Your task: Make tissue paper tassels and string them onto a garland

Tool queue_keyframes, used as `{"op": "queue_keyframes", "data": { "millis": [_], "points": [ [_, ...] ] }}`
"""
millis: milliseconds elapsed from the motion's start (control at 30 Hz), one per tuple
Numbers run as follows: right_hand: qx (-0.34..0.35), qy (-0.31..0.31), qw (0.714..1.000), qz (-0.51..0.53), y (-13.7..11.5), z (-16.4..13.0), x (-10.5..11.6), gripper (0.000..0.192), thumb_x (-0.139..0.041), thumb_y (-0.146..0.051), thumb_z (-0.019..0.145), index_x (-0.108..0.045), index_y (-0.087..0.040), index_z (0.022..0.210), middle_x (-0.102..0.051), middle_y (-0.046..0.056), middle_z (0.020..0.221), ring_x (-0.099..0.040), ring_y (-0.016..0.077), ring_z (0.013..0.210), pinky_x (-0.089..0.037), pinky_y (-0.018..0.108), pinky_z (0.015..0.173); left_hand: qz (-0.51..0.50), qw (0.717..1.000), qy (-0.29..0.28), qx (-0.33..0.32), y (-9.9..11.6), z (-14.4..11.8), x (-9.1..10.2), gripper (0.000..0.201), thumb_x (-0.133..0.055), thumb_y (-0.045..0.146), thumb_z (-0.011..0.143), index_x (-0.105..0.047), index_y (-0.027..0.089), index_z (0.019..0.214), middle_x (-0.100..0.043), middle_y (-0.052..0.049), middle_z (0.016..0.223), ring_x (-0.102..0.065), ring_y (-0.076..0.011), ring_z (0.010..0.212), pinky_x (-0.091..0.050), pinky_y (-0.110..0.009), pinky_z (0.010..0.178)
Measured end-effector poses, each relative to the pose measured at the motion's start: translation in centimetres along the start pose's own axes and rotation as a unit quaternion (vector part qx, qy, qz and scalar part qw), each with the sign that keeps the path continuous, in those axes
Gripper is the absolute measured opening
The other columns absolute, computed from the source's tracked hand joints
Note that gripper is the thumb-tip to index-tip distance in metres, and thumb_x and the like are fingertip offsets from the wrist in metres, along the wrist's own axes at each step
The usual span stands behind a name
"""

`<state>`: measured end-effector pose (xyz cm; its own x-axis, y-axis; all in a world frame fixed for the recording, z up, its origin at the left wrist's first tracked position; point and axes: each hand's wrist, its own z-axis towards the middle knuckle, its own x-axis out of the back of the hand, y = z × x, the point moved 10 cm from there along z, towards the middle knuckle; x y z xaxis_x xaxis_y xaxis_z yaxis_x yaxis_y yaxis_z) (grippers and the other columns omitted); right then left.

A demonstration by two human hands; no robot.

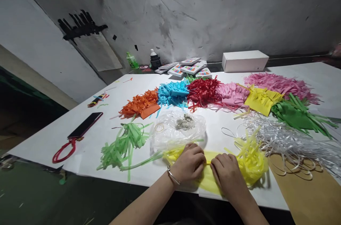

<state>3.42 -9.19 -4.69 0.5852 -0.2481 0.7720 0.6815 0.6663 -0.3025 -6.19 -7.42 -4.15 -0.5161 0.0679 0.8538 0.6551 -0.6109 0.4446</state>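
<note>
At the near table edge, a bright yellow fringed tissue-paper bundle (247,163) is pinched at its twisted middle by the left hand (189,163) and the right hand (226,171), both closed on it. Just beyond, a clear crumpled plastic bag (177,129) and a light green paper tassel (128,141) are seen. Farther back, a row of orange, blue, red and pink fringed paper piles (186,93) is laid before a white cardboard box (244,60).
</note>
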Motion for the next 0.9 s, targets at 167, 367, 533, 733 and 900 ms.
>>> {"op": "queue_keyframes", "data": {
  "millis": [167, 367, 533, 733, 900],
  "points": [
    [0.001, -0.005, 1.000, -0.001, 0.03, -0.09, -0.01, 0.023, -0.046, -0.017, 0.099, -0.058, -0.020, 0.080, -0.055, 0.003, 0.075, -0.046, 0.0199, 0.075, -0.033, 0.038, 0.083, -0.004, 1.000, -0.003, 0.007, 0.00, -0.04, -0.03, 0.010, -0.053, 0.016, 0.081, -0.062, 0.020, 0.085, -0.063, -0.005, 0.092, -0.056, -0.0211, 0.089, -0.042, -0.036, 0.086],
    [-0.001, 0.003, 1.000, -0.007, 0.15, -0.16, -0.04, 0.024, -0.045, -0.017, 0.099, -0.058, -0.020, 0.079, -0.055, 0.003, 0.075, -0.046, 0.0200, 0.075, -0.033, 0.039, 0.084, -0.005, 1.000, -0.006, 0.005, -0.02, 0.01, -0.16, 0.012, -0.053, 0.015, 0.079, -0.062, 0.020, 0.085, -0.063, -0.005, 0.091, -0.056, -0.0203, 0.087, -0.043, -0.035, 0.085],
    [0.002, 0.009, 1.000, -0.008, 0.08, -0.04, 0.11, 0.025, -0.044, -0.017, 0.099, -0.058, -0.020, 0.079, -0.055, 0.003, 0.075, -0.047, 0.0198, 0.074, -0.033, 0.038, 0.084, 0.003, 1.000, -0.005, 0.004, -0.12, 0.04, -0.22, 0.011, -0.053, 0.016, 0.079, -0.062, 0.021, 0.084, -0.063, -0.004, 0.090, -0.056, -0.0206, 0.087, -0.039, -0.040, 0.093],
    [0.000, 0.007, 1.000, -0.010, 0.00, 0.00, 0.19, 0.025, -0.045, -0.017, 0.099, -0.059, -0.020, 0.079, -0.054, 0.002, 0.075, -0.048, 0.0192, 0.074, -0.034, 0.037, 0.084, 0.005, 1.000, -0.012, 0.008, -0.12, 0.02, -0.21, 0.011, -0.055, 0.016, 0.079, -0.062, 0.021, 0.085, -0.064, -0.003, 0.091, -0.056, -0.0204, 0.089, -0.038, -0.040, 0.094],
    [-0.010, 0.010, 1.000, -0.005, 0.19, -0.19, 0.09, 0.026, -0.043, -0.018, 0.100, -0.060, -0.020, 0.080, -0.056, 0.003, 0.076, -0.048, 0.0195, 0.076, -0.033, 0.039, 0.087, 0.007, 1.000, -0.016, 0.017, 0.07, 0.08, 0.04, 0.009, -0.059, 0.017, 0.080, -0.062, 0.021, 0.088, -0.065, -0.003, 0.094, -0.055, -0.0214, 0.091, -0.038, -0.040, 0.093]
  ]
}}
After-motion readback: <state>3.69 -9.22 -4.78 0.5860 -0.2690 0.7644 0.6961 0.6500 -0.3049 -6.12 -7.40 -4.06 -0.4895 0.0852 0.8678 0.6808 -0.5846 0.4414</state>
